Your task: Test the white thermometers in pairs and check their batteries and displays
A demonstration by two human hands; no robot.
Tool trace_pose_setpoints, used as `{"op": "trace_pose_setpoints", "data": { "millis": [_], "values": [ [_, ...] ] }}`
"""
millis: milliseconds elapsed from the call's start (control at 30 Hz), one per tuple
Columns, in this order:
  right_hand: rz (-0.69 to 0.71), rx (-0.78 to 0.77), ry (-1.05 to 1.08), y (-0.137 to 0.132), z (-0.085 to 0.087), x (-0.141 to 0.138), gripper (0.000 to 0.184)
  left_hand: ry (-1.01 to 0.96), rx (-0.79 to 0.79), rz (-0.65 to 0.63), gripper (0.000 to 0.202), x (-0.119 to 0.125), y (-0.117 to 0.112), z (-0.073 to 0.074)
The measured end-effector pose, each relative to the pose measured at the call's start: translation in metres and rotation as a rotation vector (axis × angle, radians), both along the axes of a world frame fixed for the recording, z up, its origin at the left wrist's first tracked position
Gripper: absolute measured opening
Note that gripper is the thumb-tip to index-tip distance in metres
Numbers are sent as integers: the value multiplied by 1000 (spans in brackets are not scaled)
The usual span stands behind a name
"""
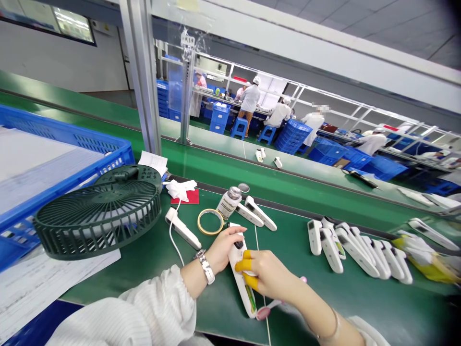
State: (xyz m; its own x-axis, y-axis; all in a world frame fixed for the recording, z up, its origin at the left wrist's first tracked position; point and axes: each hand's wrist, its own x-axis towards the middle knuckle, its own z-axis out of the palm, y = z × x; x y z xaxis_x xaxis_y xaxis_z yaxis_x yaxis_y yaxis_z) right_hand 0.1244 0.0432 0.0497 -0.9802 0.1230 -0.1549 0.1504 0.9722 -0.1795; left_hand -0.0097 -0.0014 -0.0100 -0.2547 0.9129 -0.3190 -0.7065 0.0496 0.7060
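Green worktop (284, 240): smooth, faintly glossy, crossed by a thin pale seam.
Fan (97, 206): dark green plastic, rounded, its cage formed of fine radial ribs.
Tape roll (211, 233): a slim tan ring, laid just beside a bottle (227, 203) topped with metal.
White device (239, 282): long, tapered, of smooth plastic; a dark part is seen near its upper end, green is exposed toward the lower. It is held at a slant between both hands, over the near part of the worktop.
Left hand (222, 249): closed about the device's upper end.
Right hand (268, 271): yellow-covered fingertips are pressed to its middle — whether anything small is pinched cannot be told.
Writing: characters are borne by the fan's base, print by the bottle's label — too small to be read.
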Motion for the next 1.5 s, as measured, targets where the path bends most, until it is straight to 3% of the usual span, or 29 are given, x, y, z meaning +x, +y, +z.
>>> {"op": "trace_pose_setpoints", "data": {
  "millis": [233,500,600,800,1033,1267,1500],
  "values": [
    [-72,156,57,2,-7,-10,28,-4,10,-10,28,-1,0,1],
    [-65,-261,21,5,3,3,25,7,0,8,27,1,-1,1],
    [-75,-267,47,6,1,0,26,8,4,8,27,1,-1,1],
    [-111,-90,119,6,-10,-4,25,13,6,3,27,0,-1,2],
    [-103,-295,95,14,-1,8,27,12,3,4,26,-1,-1,1],
    [-410,-138,398,36,-25,17,26,-25,-1,-12,28,0,-2,3],
    [-424,-219,471,27,-35,11,26,-29,2,-17,28,0,-4,6]
  ]
}}
